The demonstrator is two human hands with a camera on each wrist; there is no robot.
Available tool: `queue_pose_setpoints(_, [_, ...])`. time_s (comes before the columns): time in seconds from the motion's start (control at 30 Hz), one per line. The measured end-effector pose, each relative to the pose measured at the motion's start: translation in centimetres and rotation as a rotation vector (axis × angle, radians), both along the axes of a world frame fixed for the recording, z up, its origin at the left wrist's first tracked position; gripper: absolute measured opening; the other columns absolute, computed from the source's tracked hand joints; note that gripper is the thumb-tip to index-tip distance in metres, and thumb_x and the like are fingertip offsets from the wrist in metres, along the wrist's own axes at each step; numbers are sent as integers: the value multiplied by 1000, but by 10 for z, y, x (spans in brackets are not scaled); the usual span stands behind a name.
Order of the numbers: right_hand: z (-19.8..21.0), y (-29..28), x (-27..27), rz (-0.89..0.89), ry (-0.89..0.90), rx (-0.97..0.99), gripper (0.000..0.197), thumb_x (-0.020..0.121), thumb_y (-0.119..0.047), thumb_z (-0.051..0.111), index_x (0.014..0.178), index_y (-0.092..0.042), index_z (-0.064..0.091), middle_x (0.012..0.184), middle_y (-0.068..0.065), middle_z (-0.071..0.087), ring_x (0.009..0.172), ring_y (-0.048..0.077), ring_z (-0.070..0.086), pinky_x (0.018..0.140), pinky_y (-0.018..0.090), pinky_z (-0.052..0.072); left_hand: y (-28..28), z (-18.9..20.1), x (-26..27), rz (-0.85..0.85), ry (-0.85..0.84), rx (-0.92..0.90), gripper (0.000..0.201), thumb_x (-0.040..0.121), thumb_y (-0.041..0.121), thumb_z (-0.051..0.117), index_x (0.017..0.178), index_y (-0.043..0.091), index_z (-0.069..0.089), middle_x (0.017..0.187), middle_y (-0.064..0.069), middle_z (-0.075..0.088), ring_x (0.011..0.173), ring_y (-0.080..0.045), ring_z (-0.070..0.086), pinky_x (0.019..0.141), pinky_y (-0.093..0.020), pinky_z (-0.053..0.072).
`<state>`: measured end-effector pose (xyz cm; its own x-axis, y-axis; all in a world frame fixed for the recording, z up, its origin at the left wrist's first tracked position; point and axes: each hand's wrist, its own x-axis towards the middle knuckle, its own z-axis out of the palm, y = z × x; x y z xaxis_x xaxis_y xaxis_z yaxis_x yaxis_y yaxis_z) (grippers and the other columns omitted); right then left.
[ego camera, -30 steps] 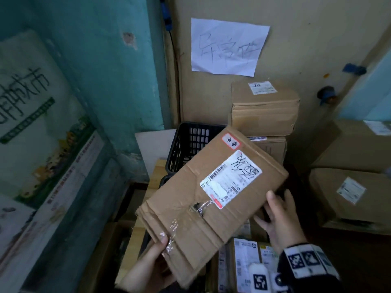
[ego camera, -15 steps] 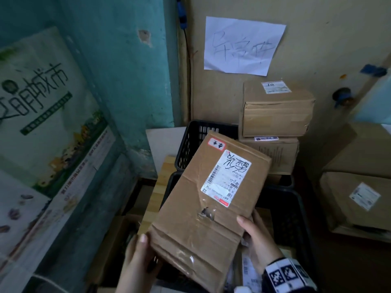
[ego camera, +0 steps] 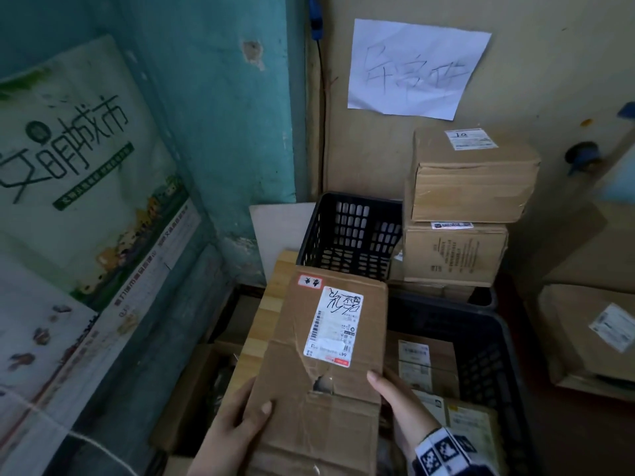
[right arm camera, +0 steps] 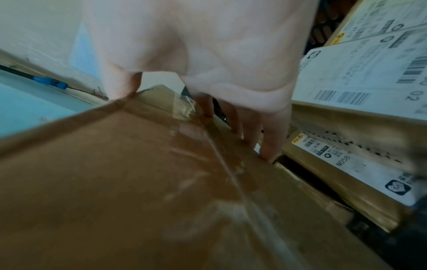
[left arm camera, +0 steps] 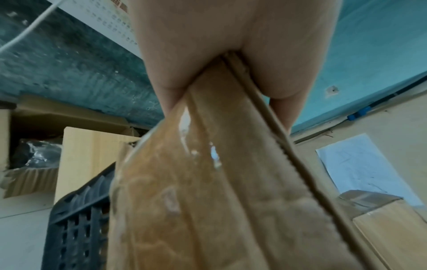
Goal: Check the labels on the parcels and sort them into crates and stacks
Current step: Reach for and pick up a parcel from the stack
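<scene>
Cardboard parcel: I hold it flat, label up, above the near black crate, over its left rim.
My left hand: it clamps the near left corner of the parcel, thumb on top, fingers below; the left wrist view shows the folded edge pressed deep in the hand.
My right hand: it holds the near right edge, thumb on the top face, fingers curled under.
Label: white, with black handwriting; it faces me and I can read it.
Weak point: near the label there is a torn hole, and loose clear tape. If I squeeze harder, I think the flap can open and the content can fall out.
Balance: both hands grip only the near end, so the far end can dip and hit the rim of the far black crate.
Neighbours: right of the far crate stand two stacked boxes. A wide swing could knock the upper one.
Inside near crate: other labelled parcels lie there; dropping mine can cover their labels.
</scene>
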<state>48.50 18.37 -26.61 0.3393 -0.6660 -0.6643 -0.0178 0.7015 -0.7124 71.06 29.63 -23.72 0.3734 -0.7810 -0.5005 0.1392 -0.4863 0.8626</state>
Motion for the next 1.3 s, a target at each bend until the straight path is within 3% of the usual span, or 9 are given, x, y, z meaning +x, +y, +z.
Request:
queue_pose_setpoints(0.13, [-6,-9,8,41,49,3,92,58,-66,76,139,-31,51,132,-9,60,122,15,54,111,45,37,-8,-6,8,-22,-31,21,28,94,21,62,120,29,56,107,14,65,90,7,56,66,-7,43])
queue_pose_setpoints(0.2, [-8,-12,9,39,55,-7,100,50,-71,79,138,-33,52,131,-10,61,122,16,54,110,45,37,-12,-8,10,-45,-64,24,29,95,20,60,123,28,56,105,15,65,90,7,58,63,-4,44])
queue_pose_setpoints(0.37, [-5,-21,13,50,71,-12,71,74,-57,62,139,-31,50,133,-9,58,119,13,53,102,38,39,-21,-10,14,-77,-109,27,30,96,24,59,125,29,55,107,16,65,93,6,59,66,-6,46])
queue_pose_setpoints(0.5, [-7,-28,14,44,62,37,59,72,-57,64,126,-33,60,128,-4,63,119,20,56,103,41,40,-31,-9,14,-101,-83,29,25,97,28,57,121,32,53,104,17,65,95,1,61,71,-15,48])
queue_pose_setpoints(0.6, [-14,-32,9,61,67,23,69,65,-66,71,125,-34,61,130,-5,62,125,22,53,111,47,35,-35,-10,14,-107,-75,14,20,97,27,57,116,35,54,103,17,66,95,1,62,73,-15,48])
queue_pose_setpoints(0.77, [-23,-33,1,35,10,-2,49,87,-51,60,131,-31,58,127,-4,66,124,21,56,113,48,34,-33,-20,16,-155,-189,-25,30,97,28,56,125,35,50,108,25,59,99,5,57,72,-7,44])
queue_pose_setpoints(0.83, [-20,-30,0,34,7,-32,45,87,-46,59,129,-30,60,121,-5,69,118,20,61,106,47,42,-31,-23,16,-159,-235,-40,32,96,27,58,125,37,49,107,26,58,101,2,57,75,-6,41])
queue_pose_setpoints(0.97, [-11,-29,1,15,6,-98,35,84,-41,57,117,-30,62,103,-16,74,99,4,66,79,28,47,-28,-27,15,-160,-260,-48,34,95,28,60,125,39,49,109,26,57,99,5,55,84,-13,41])
queue_pose_setpoints(1.3, [-5,-29,6,-38,-41,-175,44,81,-33,72,123,-26,60,112,-5,73,100,10,70,83,32,50,-29,-30,14,-123,-288,-94,35,94,21,61,122,37,48,105,35,51,89,25,53,74,2,37])
